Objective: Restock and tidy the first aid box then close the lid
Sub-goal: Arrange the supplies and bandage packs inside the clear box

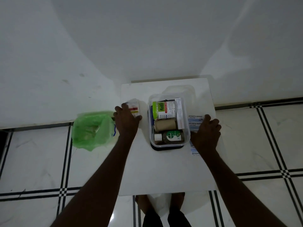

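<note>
The clear plastic first aid box (186, 128) stands open on the white table (164, 174), resting on a dark blue base. It holds a green-labelled cotton swab tub (162, 110), a white carton (180, 112), a tan bandage roll (165, 125) and a Dettol bottle (172, 136). The clear lid (180, 90) lies behind the box. My left hand (126, 119) rests on a small white packet with red and yellow stripes (135, 108), left of the box. My right hand (208, 130) presses on a strip of antiseptic bandage packets (195, 119), right of the box.
A bin lined with a green plastic bag (91, 130) stands on the floor just left of the table. The floor is white tile with black lines. A white wall rises behind the table. My feet show under the table's near edge.
</note>
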`<state>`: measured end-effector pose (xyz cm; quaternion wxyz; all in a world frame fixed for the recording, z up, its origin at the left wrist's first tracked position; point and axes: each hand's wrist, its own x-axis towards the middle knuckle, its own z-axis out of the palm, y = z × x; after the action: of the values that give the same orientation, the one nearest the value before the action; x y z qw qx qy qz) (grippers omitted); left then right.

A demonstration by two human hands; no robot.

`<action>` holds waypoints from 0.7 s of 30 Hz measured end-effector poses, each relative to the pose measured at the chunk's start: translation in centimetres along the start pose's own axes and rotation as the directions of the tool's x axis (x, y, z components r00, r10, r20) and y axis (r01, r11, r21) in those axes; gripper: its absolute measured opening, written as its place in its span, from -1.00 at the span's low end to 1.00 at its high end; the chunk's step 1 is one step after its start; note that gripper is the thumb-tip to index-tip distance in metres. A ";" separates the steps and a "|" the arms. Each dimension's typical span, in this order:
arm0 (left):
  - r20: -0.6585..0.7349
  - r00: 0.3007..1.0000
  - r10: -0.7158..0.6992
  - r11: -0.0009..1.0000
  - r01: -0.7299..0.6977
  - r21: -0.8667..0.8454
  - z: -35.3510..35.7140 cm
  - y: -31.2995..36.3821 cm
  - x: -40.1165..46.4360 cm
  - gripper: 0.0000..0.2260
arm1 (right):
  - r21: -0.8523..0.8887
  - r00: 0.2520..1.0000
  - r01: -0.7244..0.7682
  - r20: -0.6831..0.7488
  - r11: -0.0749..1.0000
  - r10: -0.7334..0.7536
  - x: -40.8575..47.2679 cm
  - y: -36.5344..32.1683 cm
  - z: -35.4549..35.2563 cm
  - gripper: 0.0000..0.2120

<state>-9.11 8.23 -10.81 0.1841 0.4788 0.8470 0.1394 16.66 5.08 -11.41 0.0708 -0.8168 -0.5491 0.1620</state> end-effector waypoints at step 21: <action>0.017 0.997 0.078 0.939 -0.068 -0.338 -4.5 6.5 -11.6 -0.87 | 0.412 0.986 -0.156 0.012 0.898 0.166 -0.1 2.3 -1.3 -0.64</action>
<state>-0.69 1.26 -2.10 0.2709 0.4733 0.7894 0.2819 19.08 4.20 -10.83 0.2339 -0.8280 -0.4324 0.2696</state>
